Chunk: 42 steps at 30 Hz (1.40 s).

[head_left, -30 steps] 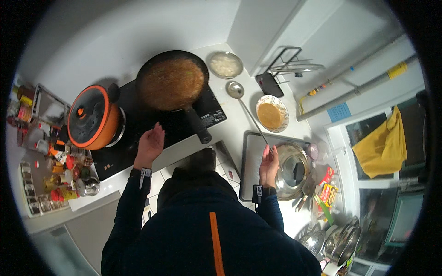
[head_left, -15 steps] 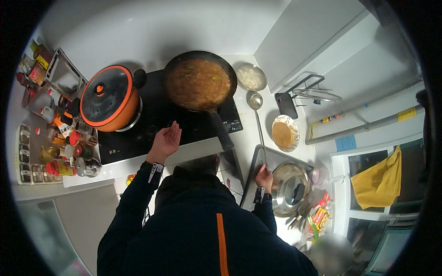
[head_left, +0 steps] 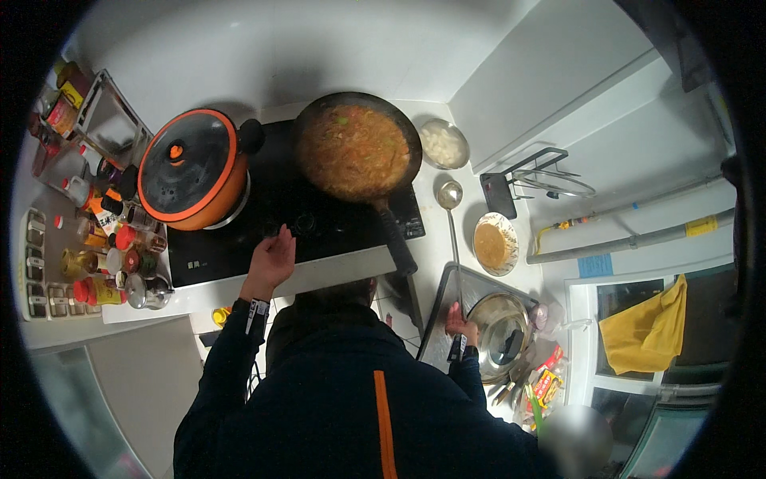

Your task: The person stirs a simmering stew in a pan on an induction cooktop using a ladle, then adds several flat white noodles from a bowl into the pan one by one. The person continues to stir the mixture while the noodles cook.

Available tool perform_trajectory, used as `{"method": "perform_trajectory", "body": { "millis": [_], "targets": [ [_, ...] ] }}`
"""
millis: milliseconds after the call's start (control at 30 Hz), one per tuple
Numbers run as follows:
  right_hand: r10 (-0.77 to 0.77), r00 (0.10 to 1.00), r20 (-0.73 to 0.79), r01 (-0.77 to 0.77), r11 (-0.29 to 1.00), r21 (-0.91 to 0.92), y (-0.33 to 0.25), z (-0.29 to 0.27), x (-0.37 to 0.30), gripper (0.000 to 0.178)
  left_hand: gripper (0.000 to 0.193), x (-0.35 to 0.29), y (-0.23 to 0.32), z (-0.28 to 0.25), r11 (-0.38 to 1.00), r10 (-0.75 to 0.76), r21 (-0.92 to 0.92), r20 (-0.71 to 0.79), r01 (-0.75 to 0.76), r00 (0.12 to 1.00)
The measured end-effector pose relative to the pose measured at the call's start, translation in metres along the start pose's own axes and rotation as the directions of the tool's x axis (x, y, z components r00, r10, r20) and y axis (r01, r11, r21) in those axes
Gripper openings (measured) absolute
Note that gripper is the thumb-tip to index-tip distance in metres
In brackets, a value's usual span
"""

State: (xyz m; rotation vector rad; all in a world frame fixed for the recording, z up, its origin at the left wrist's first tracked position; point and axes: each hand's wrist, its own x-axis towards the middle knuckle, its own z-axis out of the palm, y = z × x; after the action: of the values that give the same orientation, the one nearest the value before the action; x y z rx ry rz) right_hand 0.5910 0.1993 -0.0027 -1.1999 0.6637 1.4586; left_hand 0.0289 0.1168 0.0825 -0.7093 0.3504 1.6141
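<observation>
My left hand [head_left: 274, 259] is open and palm-up over the front edge of the black cooktop [head_left: 209, 254], with nothing in it. My right hand [head_left: 460, 324] is closed around the lower end of a long metal ladle [head_left: 449, 194]. The ladle's bowl lies on the white counter, and its handle crosses the rim of a metal sink tray [head_left: 435, 335]. A dark wok [head_left: 399, 239] holds reddish-brown food in sauce on the cooktop. To its left stands an orange pot [head_left: 209, 206] with a glass lid.
A dish of white pieces [head_left: 444, 144] and a bowl of tan liquid [head_left: 496, 246] stand right of the wok. A large steel basin [head_left: 501, 331] is in the sink area. Several spice jars [head_left: 132, 263] crowd the left side. A yellow cloth [head_left: 646, 327] hangs at the window.
My left hand has moved left and toward me, away from the wok. The ladle has slid slightly toward me with my right hand. The whole view has shifted a little.
</observation>
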Motion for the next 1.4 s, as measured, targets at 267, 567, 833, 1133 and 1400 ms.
{"method": "perform_trajectory", "body": {
  "millis": [267,567,833,1133,1400],
  "targets": [
    [0.028,0.862,0.507,0.218,0.881,-0.419,-0.003,0.077,-0.021,0.020,0.027,0.009,0.010,-0.015,0.993,0.001,0.116,0.016,-0.003,1.000],
    [-0.175,0.472,0.864,0.788,-0.354,-0.503,0.034,0.340,0.006,0.028,0.024,-0.004,-0.006,0.007,0.985,-0.044,0.168,-0.008,0.045,0.999],
    [-0.139,0.386,0.912,0.343,-0.896,-0.282,0.094,0.451,0.044,0.029,0.025,-0.023,-0.013,0.027,0.901,0.121,0.415,0.035,-0.125,0.992],
    [-0.061,0.532,0.845,0.292,-0.923,-0.250,0.108,0.473,0.045,0.053,0.026,-0.052,-0.009,0.019,0.940,0.161,0.306,-0.001,-0.153,0.987],
    [-0.016,0.561,0.828,0.306,-0.925,-0.225,0.100,0.475,0.063,0.044,0.026,-0.058,-0.020,0.019,0.950,0.157,0.278,-0.025,-0.144,0.987]
  ]
}}
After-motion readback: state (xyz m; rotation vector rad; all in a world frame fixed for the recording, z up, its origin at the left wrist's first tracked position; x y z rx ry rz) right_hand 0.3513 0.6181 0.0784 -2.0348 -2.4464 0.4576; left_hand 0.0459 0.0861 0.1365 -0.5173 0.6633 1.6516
